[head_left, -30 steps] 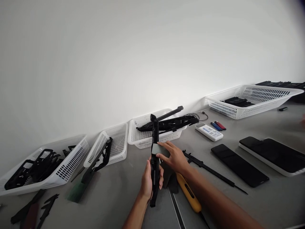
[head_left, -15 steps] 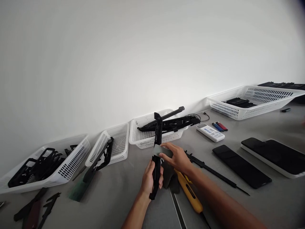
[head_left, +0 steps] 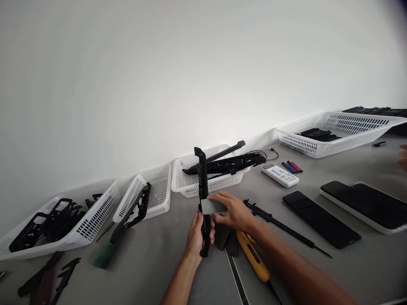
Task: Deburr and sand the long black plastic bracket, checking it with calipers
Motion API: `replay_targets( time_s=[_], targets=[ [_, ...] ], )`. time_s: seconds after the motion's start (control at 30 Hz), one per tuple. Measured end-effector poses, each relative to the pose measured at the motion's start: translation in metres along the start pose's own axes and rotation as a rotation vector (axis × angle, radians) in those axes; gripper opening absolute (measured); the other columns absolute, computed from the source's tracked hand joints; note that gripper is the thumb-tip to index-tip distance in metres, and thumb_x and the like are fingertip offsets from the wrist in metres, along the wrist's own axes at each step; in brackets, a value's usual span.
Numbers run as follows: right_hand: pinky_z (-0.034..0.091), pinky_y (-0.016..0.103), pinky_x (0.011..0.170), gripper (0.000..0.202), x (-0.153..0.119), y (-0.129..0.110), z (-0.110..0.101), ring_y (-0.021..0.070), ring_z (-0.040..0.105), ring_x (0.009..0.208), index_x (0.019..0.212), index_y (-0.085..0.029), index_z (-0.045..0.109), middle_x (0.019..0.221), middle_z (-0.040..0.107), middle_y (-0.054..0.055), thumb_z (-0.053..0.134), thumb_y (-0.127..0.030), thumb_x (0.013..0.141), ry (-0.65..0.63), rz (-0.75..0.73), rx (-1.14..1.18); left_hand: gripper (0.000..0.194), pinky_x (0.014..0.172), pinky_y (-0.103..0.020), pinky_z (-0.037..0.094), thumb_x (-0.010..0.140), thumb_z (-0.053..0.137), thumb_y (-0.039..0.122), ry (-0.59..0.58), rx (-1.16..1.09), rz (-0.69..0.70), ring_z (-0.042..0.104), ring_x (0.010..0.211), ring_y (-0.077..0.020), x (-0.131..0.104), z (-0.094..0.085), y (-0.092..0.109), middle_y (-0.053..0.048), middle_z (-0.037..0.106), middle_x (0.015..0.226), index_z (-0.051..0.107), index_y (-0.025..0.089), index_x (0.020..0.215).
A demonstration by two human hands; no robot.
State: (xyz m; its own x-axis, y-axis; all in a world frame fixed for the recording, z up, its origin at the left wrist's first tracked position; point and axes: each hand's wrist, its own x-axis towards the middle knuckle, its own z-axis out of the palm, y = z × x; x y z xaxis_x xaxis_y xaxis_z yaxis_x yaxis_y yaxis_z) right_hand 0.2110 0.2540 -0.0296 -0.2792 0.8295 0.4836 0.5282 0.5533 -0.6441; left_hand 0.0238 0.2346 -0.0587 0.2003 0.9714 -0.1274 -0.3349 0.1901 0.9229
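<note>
A long black plastic part (head_left: 202, 178) stands nearly upright, with my left hand (head_left: 194, 237) wrapped round its lower half. Pinched between the thumb and fingers of my right hand (head_left: 233, 212) is a flat grey rectangular piece (head_left: 213, 206), which lies against the middle of the black part. Under my right wrist rests a yellow tool (head_left: 252, 256) with a black cord. A black caliper (head_left: 280, 226) lies to the right of my right hand. Behind the part, a white basket (head_left: 190, 191) holds several long black parts.
Two more white baskets (head_left: 95, 220) (head_left: 163, 206) with black parts stand on the left, another (head_left: 318, 150) at the back right. Right of centre lie a white device (head_left: 280, 174) and dark phone-like slabs (head_left: 321, 218). Another person's fingers (head_left: 403, 159) show at the right edge.
Both hands have shifted slightly left with the black part, whose top now leans left. The grey piece sits a little lower in view. Fingers have come into view at the right edge.
</note>
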Motion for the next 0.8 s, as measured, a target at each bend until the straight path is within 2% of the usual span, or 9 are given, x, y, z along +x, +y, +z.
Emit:
replay_targets(
  time_s=[0.07,0.2,0.3,0.4,0.53,0.6,0.7,0.8],
  targets=[
    [0.055,0.039,0.093,0.056,0.0001,-0.0015,0.0029,0.0291,0.069,0.114,0.141,-0.028,0.067,0.123,0.072,0.008,0.071,-0.019,0.086,0.028,0.022,-0.005,0.063,0.038,-0.022,0.042,0.077,0.082,0.074,0.009,-0.011,0.001,0.051,0.042,-0.0088,-0.0005,-0.0007,-0.0001,0.004,0.066,0.072,0.058,0.021,0.101],
    [0.056,0.039,0.092,0.056,0.0002,-0.0031,0.0067,0.0276,0.07,0.11,0.14,-0.028,0.067,0.121,0.072,0.007,0.073,-0.02,0.085,-0.034,0.024,0.038,0.061,0.039,-0.023,0.043,0.078,0.083,0.07,0.013,-0.015,-0.018,0.051,0.042,-0.01,-0.0016,-0.0013,0.0012,0.006,0.063,0.067,0.06,0.021,0.106],
    [0.056,0.04,0.094,0.052,0.0008,-0.0006,0.0083,0.0282,0.07,0.114,0.139,-0.028,0.067,0.126,0.071,0.007,0.071,-0.021,0.087,0.068,0.112,-0.007,0.057,0.041,-0.024,0.046,0.083,0.079,0.068,-0.029,-0.004,-0.011,0.058,0.049,-0.0114,-0.002,-0.0007,0.0038,0.001,0.069,0.081,0.062,0.019,0.107],
    [0.057,0.039,0.091,0.05,0.0015,0.0041,0.0091,0.0281,0.071,0.111,0.139,-0.029,0.066,0.125,0.071,0.006,0.07,-0.026,0.09,0.138,0.172,-0.039,0.059,0.042,-0.026,0.049,0.085,0.076,0.068,-0.106,0.032,-0.065,0.063,0.053,-0.0151,-0.0032,-0.0003,0.0045,-0.003,0.072,0.087,0.062,0.018,0.114],
    [0.057,0.037,0.085,0.047,0.0011,0.0066,0.0066,0.0273,0.071,0.102,0.139,-0.028,0.065,0.122,0.071,0.007,0.069,-0.031,0.092,0.222,0.207,-0.021,0.058,0.045,-0.027,0.051,0.088,0.074,0.066,-0.17,0.099,-0.1,0.063,0.054,-0.0147,-0.0051,-0.0004,-0.0006,-0.006,0.074,0.092,0.062,0.017,0.116],
    [0.057,0.037,0.089,0.048,0.0005,0.0047,0.0047,0.027,0.071,0.105,0.136,-0.027,0.066,0.123,0.072,0.007,0.07,-0.025,0.088,0.154,0.132,0.049,0.056,0.044,-0.026,0.049,0.088,0.074,0.068,-0.136,0.098,-0.061,0.061,0.052,-0.0136,-0.0049,-0.0009,-0.003,-0.007,0.074,0.089,0.063,0.016,0.107],
    [0.056,0.037,0.094,0.053,0.0002,0.0013,0.0034,0.026,0.071,0.107,0.133,-0.026,0.068,0.117,0.072,0.005,0.071,-0.017,0.082,-0.012,0.028,0.134,0.055,0.041,-0.025,0.046,0.088,0.074,0.069,-0.095,0.056,-0.016,0.059,0.049,-0.0131,-0.0043,-0.0023,-0.0016,-0.005,0.072,0.083,0.063,0.016,0.102],
    [0.056,0.038,0.093,0.054,0.0003,0.0023,0.0043,0.0258,0.071,0.107,0.14,-0.028,0.067,0.12,0.071,0.005,0.07,-0.021,0.087,0.012,0.079,0.103,0.053,0.041,-0.027,0.049,0.09,0.073,0.064,-0.199,0.046,-0.095,0.063,0.051,-0.0159,-0.0062,-0.003,0.0046,-0.004,0.073,0.085,0.062,0.018,0.113]
  ],
)
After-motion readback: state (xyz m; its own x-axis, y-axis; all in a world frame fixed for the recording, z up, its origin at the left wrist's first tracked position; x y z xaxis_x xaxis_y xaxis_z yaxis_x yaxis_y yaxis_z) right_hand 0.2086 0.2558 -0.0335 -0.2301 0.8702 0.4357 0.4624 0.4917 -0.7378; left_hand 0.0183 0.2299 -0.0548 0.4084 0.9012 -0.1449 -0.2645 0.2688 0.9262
